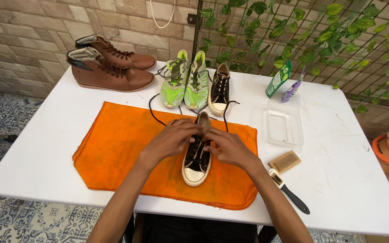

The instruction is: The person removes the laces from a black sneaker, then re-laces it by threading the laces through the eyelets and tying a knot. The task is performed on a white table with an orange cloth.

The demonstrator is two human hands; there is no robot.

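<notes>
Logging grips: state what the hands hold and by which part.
Both the left hand and the right hand grip the black sneaker at its laced upper, near the tongue.

I see two small sachets at the table's far edge: a green-and-white sachet leaning upright, a purple sachet just right of it, tilted.

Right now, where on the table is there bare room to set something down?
The white table is bare left of the orange cloth, below the brown boots. More bare room lies at the right edge, past the clear tray and brushes. The back middle is crowded: green shoes, a black sneaker, two packets. Both hands, left and right, cover the sneaker on the cloth.
</notes>
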